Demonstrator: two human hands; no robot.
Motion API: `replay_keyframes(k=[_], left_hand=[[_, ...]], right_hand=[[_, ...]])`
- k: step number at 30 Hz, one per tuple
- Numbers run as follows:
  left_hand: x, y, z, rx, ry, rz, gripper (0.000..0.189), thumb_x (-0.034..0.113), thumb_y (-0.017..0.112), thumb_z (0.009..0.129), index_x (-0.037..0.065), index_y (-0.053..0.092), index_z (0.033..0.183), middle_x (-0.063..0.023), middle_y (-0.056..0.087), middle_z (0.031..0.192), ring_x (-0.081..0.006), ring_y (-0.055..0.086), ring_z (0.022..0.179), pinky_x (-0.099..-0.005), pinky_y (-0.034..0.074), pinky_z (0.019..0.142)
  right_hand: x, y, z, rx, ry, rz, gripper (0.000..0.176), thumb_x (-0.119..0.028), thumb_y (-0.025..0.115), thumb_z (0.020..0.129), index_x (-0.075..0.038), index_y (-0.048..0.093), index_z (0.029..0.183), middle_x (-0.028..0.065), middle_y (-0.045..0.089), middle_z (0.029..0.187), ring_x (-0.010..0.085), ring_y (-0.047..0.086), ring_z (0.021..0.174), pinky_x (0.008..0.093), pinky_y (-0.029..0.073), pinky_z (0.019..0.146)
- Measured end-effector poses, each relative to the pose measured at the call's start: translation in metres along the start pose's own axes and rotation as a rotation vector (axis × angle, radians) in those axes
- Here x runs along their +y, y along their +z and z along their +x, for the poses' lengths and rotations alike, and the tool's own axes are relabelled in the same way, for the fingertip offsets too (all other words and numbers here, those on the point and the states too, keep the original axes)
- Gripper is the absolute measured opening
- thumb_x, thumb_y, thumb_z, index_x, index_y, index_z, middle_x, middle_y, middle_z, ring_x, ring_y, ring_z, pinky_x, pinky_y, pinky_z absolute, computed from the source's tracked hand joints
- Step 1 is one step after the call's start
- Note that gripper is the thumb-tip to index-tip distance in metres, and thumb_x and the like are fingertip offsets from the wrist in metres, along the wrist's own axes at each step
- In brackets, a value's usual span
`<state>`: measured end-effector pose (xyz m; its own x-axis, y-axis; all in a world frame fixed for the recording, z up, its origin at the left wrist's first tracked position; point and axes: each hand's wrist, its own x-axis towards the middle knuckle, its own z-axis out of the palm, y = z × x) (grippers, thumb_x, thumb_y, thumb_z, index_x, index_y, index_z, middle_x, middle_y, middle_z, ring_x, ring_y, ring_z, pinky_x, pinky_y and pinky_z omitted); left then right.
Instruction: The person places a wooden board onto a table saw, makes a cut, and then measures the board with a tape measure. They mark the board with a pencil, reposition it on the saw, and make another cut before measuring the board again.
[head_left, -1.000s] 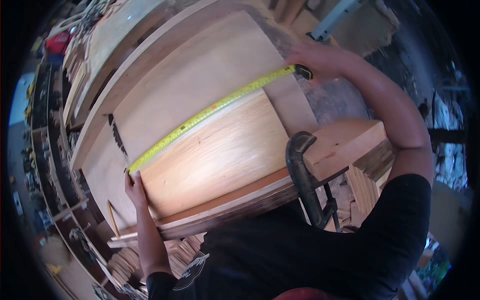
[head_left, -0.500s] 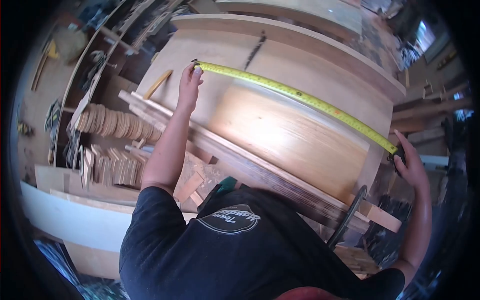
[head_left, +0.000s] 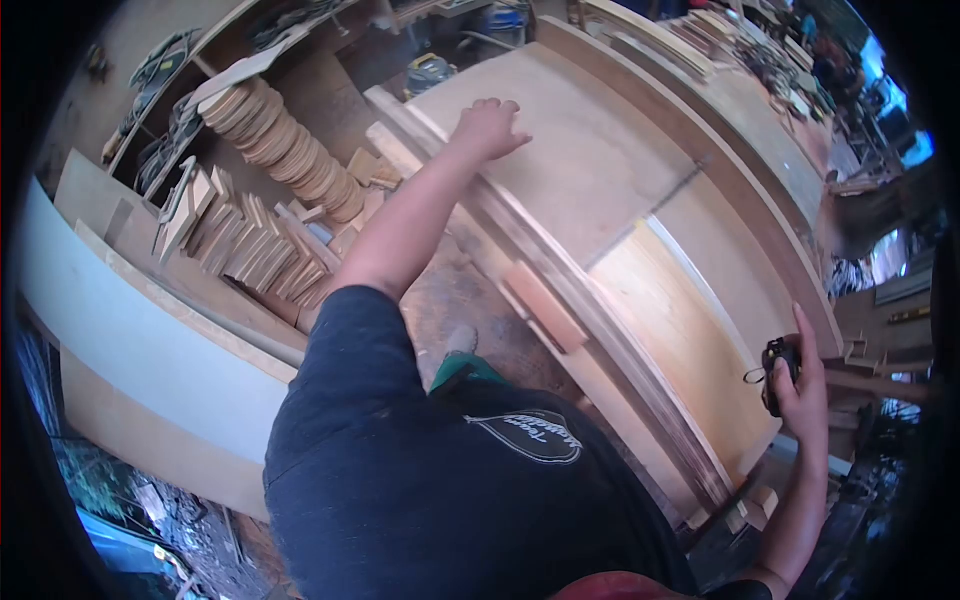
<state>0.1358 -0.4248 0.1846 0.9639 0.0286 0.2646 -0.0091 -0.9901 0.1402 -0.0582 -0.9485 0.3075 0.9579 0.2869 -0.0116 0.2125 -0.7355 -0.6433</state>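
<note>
My left hand (head_left: 490, 130) is over the far left part of a wooden worktop (head_left: 570, 150), fingers spread, with nothing visible in it. At the right, my right hand (head_left: 800, 385) is wrapped round a black tape measure (head_left: 778, 375) beside the worktop's right end; no yellow blade shows. A lighter, shiny wooden panel (head_left: 670, 320) lies on the near right part of the worktop, and a dark line crosses the surface at its left end. Whether my left hand touches the worktop or something on it cannot be told.
Round wooden discs (head_left: 290, 150) and angled wood pieces (head_left: 250, 240) are stacked at the left. A long white board (head_left: 170, 300) lies at lower left. A raised wooden edge (head_left: 700, 150) runs along the worktop's far side. Beyond it stands a cluttered bench (head_left: 740, 100).
The yellow blade, stretched between both hands before, is gone from view. My left hand has let go of its end and spread its fingers. The view has turned, and the dark bar no longer appears as before.
</note>
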Motion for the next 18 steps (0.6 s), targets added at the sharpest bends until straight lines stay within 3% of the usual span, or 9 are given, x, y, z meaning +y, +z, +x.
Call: replay_keyframes(k=[1,3,5,8,11,13,15,16,18], left_hand=[[-0.018,0.004,0.01,0.003,-0.006,-0.004,0.048,0.033,0.07,0.084,0.01,0.061,0.124,-0.013,0.062,0.125,-0.0315,0.056,0.12,-0.0419,0.046,0.099],[-0.05,0.018,0.031,-0.482,-0.102,0.048,0.049,0.027,0.069,0.083,0.011,0.058,0.128,-0.0152,0.063,0.124,-0.0332,0.06,0.116,-0.042,0.048,0.096],[-0.082,0.028,0.049,-0.422,-0.064,-0.09,0.05,0.026,0.068,0.084,0.012,0.057,0.13,-0.0165,0.064,0.123,-0.0338,0.061,0.114,-0.0422,0.049,0.096],[-0.129,0.006,0.046,-0.145,-0.102,-0.443,0.051,0.025,0.066,0.084,0.014,0.055,0.133,-0.0193,0.064,0.12,-0.0346,0.061,0.113,-0.0434,0.049,0.095],[-0.196,-0.023,0.013,-0.009,-0.106,-0.556,0.054,0.027,0.069,0.083,0.012,0.054,0.133,-0.0196,0.065,0.118,-0.0358,0.062,0.111,-0.0417,0.049,0.096],[-0.241,-0.025,-0.017,0.024,-0.123,-0.641,0.057,0.029,0.071,0.082,0.01,0.054,0.133,-0.0203,0.064,0.119,-0.0362,0.062,0.111,-0.04,0.049,0.096],[-0.27,-0.04,-0.051,-0.035,-0.186,-0.698,0.052,0.025,0.068,0.084,0.01,0.054,0.132,-0.0199,0.064,0.12,-0.0363,0.062,0.112,-0.0421,0.049,0.096],[-0.283,-0.036,-0.064,0.015,-0.171,-0.711,0.051,0.024,0.067,0.085,0.01,0.054,0.132,-0.0195,0.064,0.121,-0.0363,0.061,0.112,-0.0422,0.048,0.096],[-0.301,-0.028,-0.079,0.051,-0.163,-0.745,0.051,0.024,0.066,0.085,0.01,0.053,0.132,-0.0191,0.063,0.121,-0.0363,0.061,0.113,-0.0423,0.048,0.096]], right_hand=[[-0.015,0.027,0.017,0.039,-0.113,0.0,0.068,-0.007,0.053,0.086,-0.009,0.034,0.151,0.0091,0.053,0.099,0.0182,0.055,0.087,0.0307,0.047,0.084],[-0.067,0.079,0.057,-0.026,0.082,0.206,0.066,-0.007,0.054,0.087,-0.009,0.034,0.151,0.0097,0.056,0.096,0.0185,0.057,0.081,0.0318,0.048,0.079],[-0.087,0.138,0.112,0.061,-0.178,0.038,0.065,-0.007,0.055,0.088,-0.01,0.035,0.15,0.0102,0.058,0.09,0.019,0.059,0.074,0.0331,0.049,0.074],[-0.126,0.218,0.203,0.047,-0.16,0.064,0.064,-0.01,0.057,0.089,-0.011,0.035,0.149,0.0113,0.061,0.082,0.02,0.06,0.073,0.0332,0.05,0.072],[-0.14,0.293,0.296,-0.02,-0.089,0.086,0.063,-0.011,0.057,0.089,-0.011,0.036,0.149,0.0112,0.062,0.08,0.0204,0.061,0.072,0.0341,0.051,0.07],[-0.154,0.334,0.353,-0.056,-0.151,0.063,0.063,-0.014,0.059,0.089,-0.01,0.036,0.148,0.0123,0.065,0.08,0.0248,0.064,0.071,0.0379,0.052,0.069],[-0.168,0.361,0.403,-0.086,-0.024,-0.195,0.065,-0.02,0.062,0.089,-0.009,0.037,0.147,0.0186,0.069,0.097,0.0328,0.068,0.087,0.0421,0.053,0.077],[-0.163,0.379,0.43,-0.107,-0.042,-0.198,0.065,-0.02,0.062,0.089,-0.009,0.037,0.147,0.0186,0.069,0.097,0.0328,0.068,0.087,0.0421,0.053,0.077],[-0.151,0.412,0.482,0.135,-0.239,-0.42,0.068,-0.026,0.066,0.088,-0.009,0.038,0.147,0.0239,0.064,0.117,0.0383,0.063,0.106,0.0457,0.051,0.089]])
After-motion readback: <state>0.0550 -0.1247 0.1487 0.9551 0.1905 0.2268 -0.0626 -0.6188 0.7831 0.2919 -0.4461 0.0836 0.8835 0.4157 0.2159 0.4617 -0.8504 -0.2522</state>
